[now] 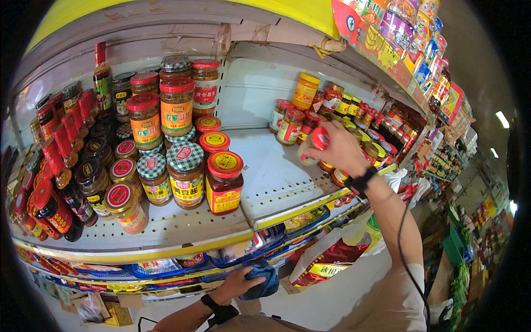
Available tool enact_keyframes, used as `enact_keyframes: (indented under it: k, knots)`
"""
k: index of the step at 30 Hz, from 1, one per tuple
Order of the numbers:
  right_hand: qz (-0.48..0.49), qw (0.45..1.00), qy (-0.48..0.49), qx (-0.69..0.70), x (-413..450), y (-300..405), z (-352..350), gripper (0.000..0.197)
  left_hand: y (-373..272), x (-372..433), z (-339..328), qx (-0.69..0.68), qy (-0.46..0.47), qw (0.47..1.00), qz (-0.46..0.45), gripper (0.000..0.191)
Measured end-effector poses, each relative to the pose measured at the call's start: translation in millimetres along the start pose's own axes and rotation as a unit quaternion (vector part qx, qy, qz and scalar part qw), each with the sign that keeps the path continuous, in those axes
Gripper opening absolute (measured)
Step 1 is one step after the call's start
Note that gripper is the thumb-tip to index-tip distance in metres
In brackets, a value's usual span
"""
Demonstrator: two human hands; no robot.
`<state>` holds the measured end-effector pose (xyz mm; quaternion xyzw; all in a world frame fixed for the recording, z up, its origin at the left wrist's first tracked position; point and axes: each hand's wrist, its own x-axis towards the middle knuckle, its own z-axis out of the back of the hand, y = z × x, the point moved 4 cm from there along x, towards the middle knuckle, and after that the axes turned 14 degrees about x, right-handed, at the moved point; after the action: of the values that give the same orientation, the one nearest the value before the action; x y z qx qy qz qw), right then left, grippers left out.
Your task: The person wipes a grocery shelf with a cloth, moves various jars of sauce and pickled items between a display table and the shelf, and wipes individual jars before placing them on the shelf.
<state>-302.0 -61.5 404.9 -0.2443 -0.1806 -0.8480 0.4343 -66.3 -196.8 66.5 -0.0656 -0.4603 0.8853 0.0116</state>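
My right hand (341, 149) grips a glass jar with a red lid (318, 140), tilted above the right part of the white perforated shelf (265, 166). Just behind the hand stand more jars, among them a red-lidded one with a yellow-green label (289, 128) and a yellow-capped jar (305, 90). Low in front of my body, my left hand (244, 284) holds a bunched dark blue cloth (261, 279). To the left on the shelf, a square jar of red sauce (225, 182) stands beside soybean paste jars with green checked lids (185, 176).
Crowded bottles and jars (62, 199) fill the shelf's left end. The yellow front edge (166, 247) runs above lower shelves with blue baskets (166, 267). A red and white bag (332, 263) stands below on the right. Canned goods (396, 27) sit on a higher shelf at upper right.
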Motion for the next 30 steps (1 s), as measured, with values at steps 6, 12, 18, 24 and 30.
enact_keyframes:
  k: [6, 12, 18, 24, 30]
  knots:
    - [-0.081, 0.995, -0.059, 0.024, -135, 42, 72, 0.058, -36, 5, -8, -0.138, 0.04, 0.987, -0.068, 0.032]
    - [-0.255, 0.957, -0.135, -0.012, -316, 62, 48, 0.058, -16, 22, -48, -0.145, 0.044, 0.979, 0.138, 0.05]
    - [-0.538, 0.822, -0.163, -0.094, -513, 126, 56, 0.06, -57, 31, -118, -0.214, 0.245, 0.946, 0.006, 0.037]
    - [-0.679, 0.685, -0.197, -0.178, -644, 224, 96, 0.061, -110, 15, -198, -0.128, 0.351, 0.924, -0.085, 0.029]
    - [-0.751, 0.587, -0.238, -0.185, -752, 294, 124, 0.061, -180, -45, -285, -0.101, 0.43, 0.888, -0.126, 0.035]
